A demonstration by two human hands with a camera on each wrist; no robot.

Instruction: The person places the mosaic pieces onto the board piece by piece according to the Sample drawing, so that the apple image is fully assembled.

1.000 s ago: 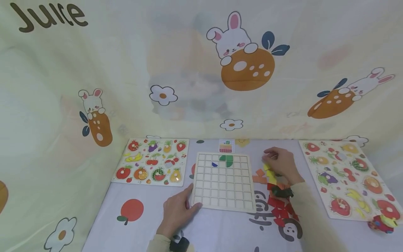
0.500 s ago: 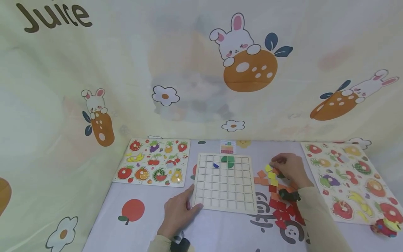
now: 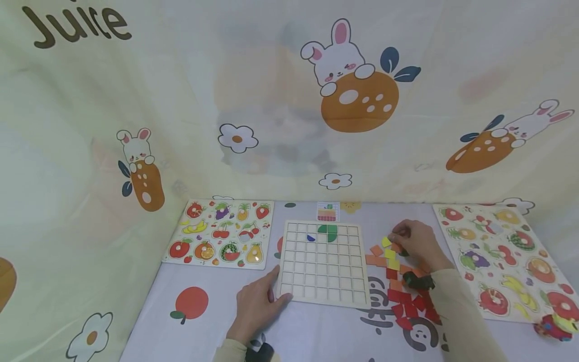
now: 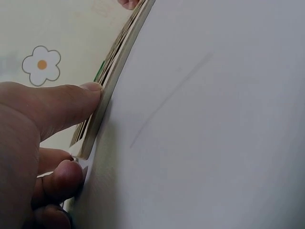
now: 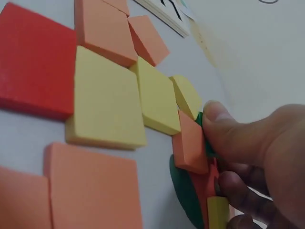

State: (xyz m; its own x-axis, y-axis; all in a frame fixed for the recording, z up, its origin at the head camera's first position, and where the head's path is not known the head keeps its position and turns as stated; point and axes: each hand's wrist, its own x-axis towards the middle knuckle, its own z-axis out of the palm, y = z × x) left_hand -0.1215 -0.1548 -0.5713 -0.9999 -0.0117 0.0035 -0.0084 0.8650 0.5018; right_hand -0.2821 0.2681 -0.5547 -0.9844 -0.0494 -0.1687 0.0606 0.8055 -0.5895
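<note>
Pale wood forms a square grid (image 3: pixel 323 276) of shallow cells, lying flat on a white printed cloth (image 3: pixel 217 311) in the middle of the scene. Near its far edge, three green pieces (image 3: pixel 332 236) sit side by side in adjoining cells, with one small blue piece (image 3: pixel 310 238) to their left.

The left hand (image 3: pixel 258 304) is at the grid's near left corner, thumb and forefinger spread well apart: the thumb touches the near edge, the forefinger the left edge. In the left wrist view, the other fingers bend loosely below the corner.

To the right of the grid, the right hand (image 3: pixel 420 244) reaches into the far end of a loose spread of pieces. Its fingers are bent, and the thumb tip touches a green tile (image 5: pixel 208 147) standing against an orange tile (image 5: pixel 190 148). Whether a finger clamps the green tile from the other side, I cannot tell. Yellow tiles (image 5: pixel 107 100) lie just beside; red tiles (image 3: pixel 400 296) are heaped at the near end.

A small picture card (image 3: pixel 327 211) lies just beyond the grid. Fruit boards flank it, one left (image 3: pixel 243 246), one right (image 3: pixel 495 276).
</note>
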